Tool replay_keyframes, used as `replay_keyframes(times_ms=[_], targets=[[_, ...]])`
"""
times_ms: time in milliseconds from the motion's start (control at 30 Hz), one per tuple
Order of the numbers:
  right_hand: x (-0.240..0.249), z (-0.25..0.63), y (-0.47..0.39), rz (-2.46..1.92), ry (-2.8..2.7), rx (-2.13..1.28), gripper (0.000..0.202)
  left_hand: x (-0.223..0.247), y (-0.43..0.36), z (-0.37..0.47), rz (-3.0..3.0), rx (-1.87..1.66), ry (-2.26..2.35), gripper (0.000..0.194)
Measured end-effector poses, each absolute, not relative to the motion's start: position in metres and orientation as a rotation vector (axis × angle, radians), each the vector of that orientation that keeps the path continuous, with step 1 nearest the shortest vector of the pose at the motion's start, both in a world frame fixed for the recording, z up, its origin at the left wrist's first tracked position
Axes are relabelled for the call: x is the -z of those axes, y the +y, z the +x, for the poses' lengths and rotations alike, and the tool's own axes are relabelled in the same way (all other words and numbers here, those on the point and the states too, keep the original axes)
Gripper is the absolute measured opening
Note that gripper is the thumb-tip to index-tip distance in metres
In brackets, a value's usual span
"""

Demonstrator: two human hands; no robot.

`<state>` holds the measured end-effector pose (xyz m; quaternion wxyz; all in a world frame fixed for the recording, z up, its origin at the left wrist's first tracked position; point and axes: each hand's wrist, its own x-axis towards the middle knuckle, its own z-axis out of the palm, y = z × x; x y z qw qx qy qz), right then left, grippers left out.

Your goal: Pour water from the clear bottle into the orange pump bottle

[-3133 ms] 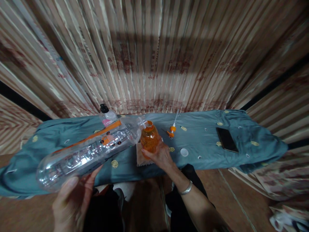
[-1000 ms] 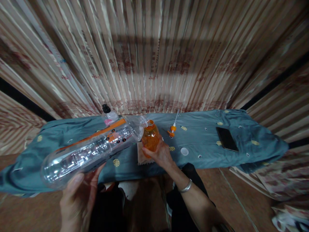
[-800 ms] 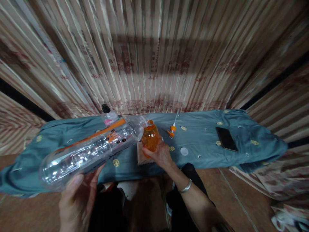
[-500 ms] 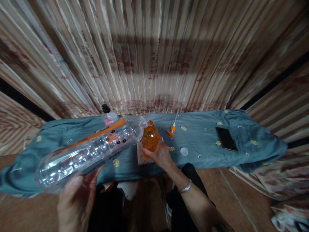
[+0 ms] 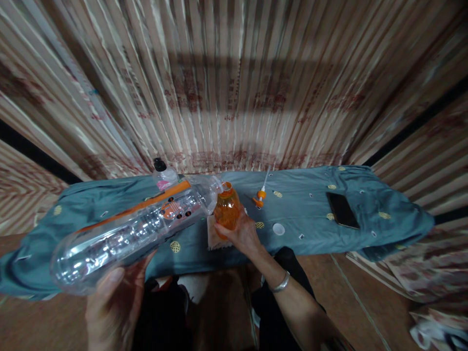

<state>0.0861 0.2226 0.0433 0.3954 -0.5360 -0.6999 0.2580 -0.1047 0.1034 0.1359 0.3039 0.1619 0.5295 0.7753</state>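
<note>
A large clear plastic bottle (image 5: 127, 234) with an orange-edged label lies tilted across the left, its mouth close beside the neck of a small orange bottle (image 5: 227, 207). My left hand (image 5: 117, 297) supports the large bottle from below near its base. The fingers of my right hand (image 5: 243, 231) wrap round the orange bottle, which stands open over a beige cloth (image 5: 215, 236). Whether the two mouths touch is unclear. An orange and white pump top (image 5: 261, 196) with a thin tube lies to the right of the orange bottle.
A teal patterned cloth (image 5: 303, 209) covers the narrow surface. On it are a white round cap (image 5: 278, 229), a black phone (image 5: 342, 210) at right, and a small black-capped bottle (image 5: 165, 176) at back left. A striped curtain (image 5: 234, 87) hangs behind.
The base of the large clear bottle has shifted very slightly left, with my left hand. My right hand and the orange bottle look almost unmoved.
</note>
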Motion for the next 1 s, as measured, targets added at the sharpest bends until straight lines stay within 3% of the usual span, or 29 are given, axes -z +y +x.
replay_keyframes(times_ms=[133,1000], targets=[[-0.0410,0.0870,0.2228,-1.325,-1.784,-0.644,0.080,-0.1335,0.1027,-0.1062,0.408,-2.058,1.410,0.034],[-0.0442,0.0865,0.2222,-1.359,-1.786,-0.651,0.077,-0.1375,0.1017,-0.1022,0.432,-2.037,1.423,0.028]])
